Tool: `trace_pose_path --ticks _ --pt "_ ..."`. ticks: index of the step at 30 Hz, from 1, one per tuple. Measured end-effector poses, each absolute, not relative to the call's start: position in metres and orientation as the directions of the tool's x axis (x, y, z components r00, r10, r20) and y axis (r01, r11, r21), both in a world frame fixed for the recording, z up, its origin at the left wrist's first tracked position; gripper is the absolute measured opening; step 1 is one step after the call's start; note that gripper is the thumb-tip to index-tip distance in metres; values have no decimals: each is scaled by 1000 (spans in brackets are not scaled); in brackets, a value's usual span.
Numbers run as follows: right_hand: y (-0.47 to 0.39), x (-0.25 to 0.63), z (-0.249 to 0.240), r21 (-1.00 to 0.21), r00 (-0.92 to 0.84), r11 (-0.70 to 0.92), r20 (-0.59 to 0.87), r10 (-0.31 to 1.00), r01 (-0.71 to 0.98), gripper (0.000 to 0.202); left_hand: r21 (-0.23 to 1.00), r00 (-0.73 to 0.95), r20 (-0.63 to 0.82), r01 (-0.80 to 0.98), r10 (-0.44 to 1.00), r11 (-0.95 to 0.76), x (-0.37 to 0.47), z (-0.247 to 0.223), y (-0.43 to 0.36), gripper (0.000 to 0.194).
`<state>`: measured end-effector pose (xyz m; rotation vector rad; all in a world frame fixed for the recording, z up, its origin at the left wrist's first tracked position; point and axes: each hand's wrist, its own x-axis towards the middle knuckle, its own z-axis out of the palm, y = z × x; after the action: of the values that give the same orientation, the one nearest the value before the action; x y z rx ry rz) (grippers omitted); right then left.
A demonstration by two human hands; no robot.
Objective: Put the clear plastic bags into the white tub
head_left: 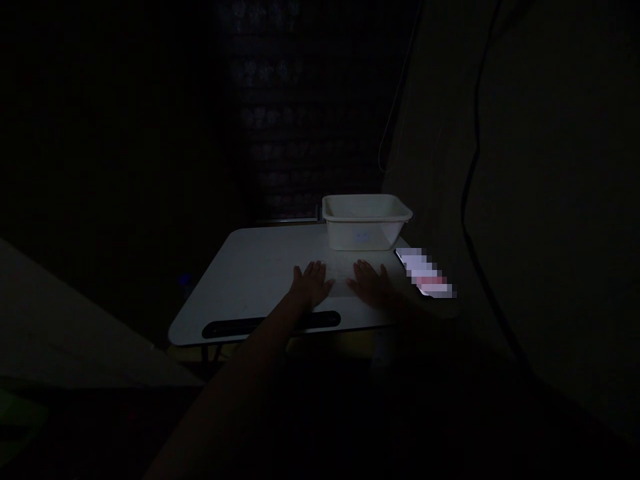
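My left hand (pixel 310 285) lies flat on the white table (pixel 260 267), its fingers spread. A short way to its right, my right hand (pixel 369 283) rests on the same tabletop, also flat with fingers apart. Neither hand holds anything. Between and under them there seems to be a faint pale patch, too dim to make out. Just beyond the hands stands a white plastic tub (pixel 365 235), upright at the back right of the table. Right of my right hand lies a phone (pixel 425 275) with its lit screen blurred out.
A black ledge strip (pixel 225 328) runs along the table's front edge, under my left forearm. On the right wall hangs a dark cable (pixel 476 133). Slatted blinds or shutters (pixel 270 120) fill the back. The room is very dark.
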<state>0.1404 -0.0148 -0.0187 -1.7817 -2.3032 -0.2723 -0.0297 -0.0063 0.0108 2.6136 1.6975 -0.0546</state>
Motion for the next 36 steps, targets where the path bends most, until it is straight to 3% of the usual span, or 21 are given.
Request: trace_pose_path --ticks 5,10,16,20,29,36 --pt "-11 147 -6 -19 -224 241 308 925 970 38 24 378 -27 926 925 -378 -32 16 -3 54" --pt "-4 136 6 -90 -215 254 309 926 963 42 56 454 19 889 891 -455 -17 18 -2 52" --pt "-3 127 -5 2 -378 387 223 899 922 44 27 491 -14 871 871 -491 2 11 -5 50" --pt "-5 130 -11 97 -439 429 249 863 898 44 3 467 -48 884 883 -468 2 8 -4 52" --pt "-9 128 -6 128 -361 340 212 908 932 45 -25 388 -62 921 920 -390 -1 10 -3 62" --pt "-5 139 -14 143 -348 319 288 892 937 47 -39 369 -58 927 927 -372 -5 7 0 72"
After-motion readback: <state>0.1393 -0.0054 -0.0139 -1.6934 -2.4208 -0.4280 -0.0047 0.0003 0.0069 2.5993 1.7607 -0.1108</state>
